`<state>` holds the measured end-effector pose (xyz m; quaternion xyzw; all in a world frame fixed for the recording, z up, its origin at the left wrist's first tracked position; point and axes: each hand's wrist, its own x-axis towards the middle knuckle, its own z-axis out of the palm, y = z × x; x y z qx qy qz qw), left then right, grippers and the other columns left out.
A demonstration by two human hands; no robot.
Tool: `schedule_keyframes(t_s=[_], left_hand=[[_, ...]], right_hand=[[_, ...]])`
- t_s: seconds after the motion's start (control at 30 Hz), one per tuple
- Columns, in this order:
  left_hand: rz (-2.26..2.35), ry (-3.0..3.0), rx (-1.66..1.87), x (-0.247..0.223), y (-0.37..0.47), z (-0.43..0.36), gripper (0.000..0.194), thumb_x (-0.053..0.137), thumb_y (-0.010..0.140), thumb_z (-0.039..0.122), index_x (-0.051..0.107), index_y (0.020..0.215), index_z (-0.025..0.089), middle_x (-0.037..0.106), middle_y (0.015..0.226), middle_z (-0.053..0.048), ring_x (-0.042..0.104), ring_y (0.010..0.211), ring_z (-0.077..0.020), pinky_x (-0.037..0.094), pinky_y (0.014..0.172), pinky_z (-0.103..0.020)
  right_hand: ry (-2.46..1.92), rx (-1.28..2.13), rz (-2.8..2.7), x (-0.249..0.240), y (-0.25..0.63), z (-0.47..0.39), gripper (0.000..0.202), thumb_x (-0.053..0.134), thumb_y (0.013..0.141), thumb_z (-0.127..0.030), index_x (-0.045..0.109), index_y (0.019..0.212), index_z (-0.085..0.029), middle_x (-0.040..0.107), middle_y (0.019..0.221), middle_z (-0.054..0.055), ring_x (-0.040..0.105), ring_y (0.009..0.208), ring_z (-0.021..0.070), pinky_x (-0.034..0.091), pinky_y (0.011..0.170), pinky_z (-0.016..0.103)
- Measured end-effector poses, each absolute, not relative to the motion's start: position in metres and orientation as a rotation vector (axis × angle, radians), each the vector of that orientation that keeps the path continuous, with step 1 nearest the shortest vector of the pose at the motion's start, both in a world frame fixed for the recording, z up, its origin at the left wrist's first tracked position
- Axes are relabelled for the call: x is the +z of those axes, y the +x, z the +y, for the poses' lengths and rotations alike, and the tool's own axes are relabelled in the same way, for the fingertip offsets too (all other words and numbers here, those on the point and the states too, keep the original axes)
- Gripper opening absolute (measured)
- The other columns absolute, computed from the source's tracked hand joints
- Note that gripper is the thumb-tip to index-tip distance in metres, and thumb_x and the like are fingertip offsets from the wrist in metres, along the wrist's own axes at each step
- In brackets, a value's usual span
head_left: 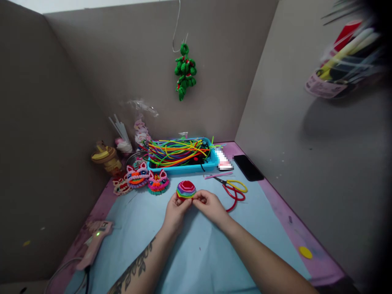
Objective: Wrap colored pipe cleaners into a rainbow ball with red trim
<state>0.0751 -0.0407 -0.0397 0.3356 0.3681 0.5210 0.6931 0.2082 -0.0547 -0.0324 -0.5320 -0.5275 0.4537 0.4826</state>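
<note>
A small dome of coiled pipe cleaners (pixel 186 189), ringed in red, pink, purple, blue, green and yellow, is held up over the middle of the table. My left hand (pixel 175 210) grips its lower left side between thumb and fingers. At its lower right edge my right hand (pixel 210 205) is closed in a pinch; whether a loose stem end sits between those fingertips is too small to tell. Just right of my right hand lie scissors (pixel 234 189) with one yellow and one red handle loop. Finished pipe-cleaner animal heads (pixel 158 182) stand to the left of the dome.
A blue tray (pixel 183 168) full of pipe cleaners stands at the back, with a black phone (pixel 248 168) to its right. A pink glue gun (pixel 96 244) with a lit green light lies at left. A green ornament (pixel 185 70) and a pen holder (pixel 329 85) hang on the walls.
</note>
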Motion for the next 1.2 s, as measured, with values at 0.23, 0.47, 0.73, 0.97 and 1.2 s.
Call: schedule_keyframes(t_s=[0.23,0.47,0.73,0.97,1.2], left_hand=[[0.872,0.73,1.214,-0.04,0.075,-0.04,0.044,0.082,0.058,0.022,0.057,0.094,0.013,0.073,0.086,-0.007,0.068,0.077,-0.0173,0.051,0.075,-0.028],[0.871,0.717,1.214,-0.041,0.075,-0.04,0.044,0.082,0.059,0.023,0.055,0.092,0.014,0.073,0.082,-0.006,0.067,0.073,-0.016,0.05,0.071,-0.026],[0.856,0.705,1.16,-0.036,0.072,-0.041,0.042,0.082,0.059,0.023,0.055,0.091,0.014,0.071,0.073,-0.002,0.063,0.062,-0.0105,0.047,0.064,-0.021],[0.793,0.712,1.096,-0.033,0.07,-0.04,0.041,0.082,0.059,0.02,0.056,0.09,0.015,0.07,0.074,-0.001,0.061,0.061,-0.0095,0.044,0.061,-0.02],[0.837,0.775,1.13,-0.042,0.07,-0.034,0.046,0.083,0.057,0.021,0.053,0.092,0.016,0.073,0.078,-0.004,0.066,0.069,-0.015,0.048,0.07,-0.025]], right_hand=[[-1.393,0.663,-1.522,-0.029,0.207,-0.062,0.006,0.057,0.075,-0.017,0.058,0.069,-0.019,0.058,0.07,0.0,0.055,0.066,0.0146,0.042,0.061,0.025],[-1.338,0.449,-1.71,-0.032,0.204,-0.067,0.012,0.054,0.081,-0.013,0.061,0.073,-0.02,0.059,0.073,0.002,0.057,0.071,0.0162,0.042,0.065,0.026],[-1.336,0.389,-1.724,-0.028,0.208,-0.067,0.013,0.051,0.082,-0.011,0.06,0.077,-0.019,0.058,0.075,0.002,0.057,0.072,0.0163,0.043,0.066,0.026],[-1.368,0.374,-1.683,-0.028,0.209,-0.066,0.012,0.05,0.083,-0.012,0.058,0.077,-0.02,0.057,0.075,0.002,0.057,0.074,0.0173,0.043,0.067,0.027],[-1.366,0.359,-1.706,-0.027,0.209,-0.067,0.012,0.051,0.082,-0.012,0.06,0.078,-0.02,0.059,0.077,0.003,0.058,0.074,0.017,0.044,0.069,0.027]])
